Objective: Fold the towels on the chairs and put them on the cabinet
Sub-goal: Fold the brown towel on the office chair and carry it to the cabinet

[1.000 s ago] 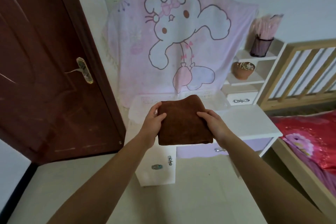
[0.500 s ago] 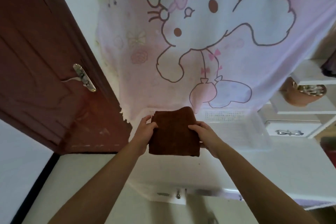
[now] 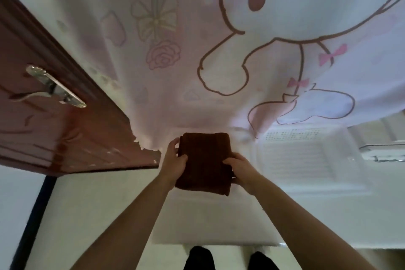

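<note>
A folded dark brown towel (image 3: 205, 158) is held flat over the top of the white cabinet (image 3: 197, 221), near its back left corner. My left hand (image 3: 174, 160) grips the towel's left edge, thumb on top. My right hand (image 3: 240, 170) grips its right edge. Whether the towel rests on the cabinet top or hovers just above it, I cannot tell. No chairs are in view.
A pink cartoon blanket (image 3: 219, 50) hangs on the wall behind the cabinet. A clear plastic tray (image 3: 295, 155) lies on the cabinet top, right of the towel. A dark red door (image 3: 54, 116) with a metal handle (image 3: 54, 87) stands at the left. My dark shoes (image 3: 200, 258) show at the bottom.
I have stepped close to the cabinet and lowered the folded towel toward its top. The view has tilted down. Both hands keep their hold on the towel.
</note>
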### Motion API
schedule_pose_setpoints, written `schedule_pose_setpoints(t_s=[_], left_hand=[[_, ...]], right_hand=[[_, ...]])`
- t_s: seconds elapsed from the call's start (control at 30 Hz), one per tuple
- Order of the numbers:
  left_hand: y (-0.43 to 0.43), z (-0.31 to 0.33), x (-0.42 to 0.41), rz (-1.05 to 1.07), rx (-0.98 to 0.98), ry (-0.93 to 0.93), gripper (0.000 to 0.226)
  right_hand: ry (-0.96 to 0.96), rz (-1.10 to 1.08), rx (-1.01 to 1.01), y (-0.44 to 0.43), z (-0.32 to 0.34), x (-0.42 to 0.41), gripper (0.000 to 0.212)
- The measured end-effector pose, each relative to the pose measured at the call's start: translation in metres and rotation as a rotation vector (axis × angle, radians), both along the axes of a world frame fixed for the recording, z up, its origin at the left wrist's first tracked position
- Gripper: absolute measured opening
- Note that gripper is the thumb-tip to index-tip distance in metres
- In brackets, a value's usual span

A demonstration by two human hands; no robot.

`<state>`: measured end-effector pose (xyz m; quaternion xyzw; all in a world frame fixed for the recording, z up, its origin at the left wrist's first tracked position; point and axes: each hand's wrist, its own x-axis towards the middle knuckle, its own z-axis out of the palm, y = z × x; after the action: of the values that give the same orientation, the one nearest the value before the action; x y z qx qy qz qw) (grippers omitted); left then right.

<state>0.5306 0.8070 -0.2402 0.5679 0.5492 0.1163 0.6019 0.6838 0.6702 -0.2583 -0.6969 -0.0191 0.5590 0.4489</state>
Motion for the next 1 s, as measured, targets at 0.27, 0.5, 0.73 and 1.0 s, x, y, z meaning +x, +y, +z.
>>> schedule_pose_setpoints(t_s=[0.27,0.5,0.73,1.0], left_hand=[[0.019,-0.073,-0.014,-0.181,0.023,0.199,0.067],[0.013,-0.088,-0.020,-0.313,0.105,0.248,0.069],[0.018,-0.080,-0.021,-0.532,0.410,0.364,0.075],[0.054,-0.071,-0.010,-1.345,0.512,0.720,0.116]], right_hand=[[-0.075,-0.048,-0.165,0.023,-0.058,-0.033,0.038],[-0.286,-0.014,-0.235,0.016,-0.072,-0.033,0.031],[-0.636,0.508,-0.333,0.023,-0.054,-0.029,0.057],[-0.891,1.234,-0.333,0.051,-0.034,-0.014,0.131]])
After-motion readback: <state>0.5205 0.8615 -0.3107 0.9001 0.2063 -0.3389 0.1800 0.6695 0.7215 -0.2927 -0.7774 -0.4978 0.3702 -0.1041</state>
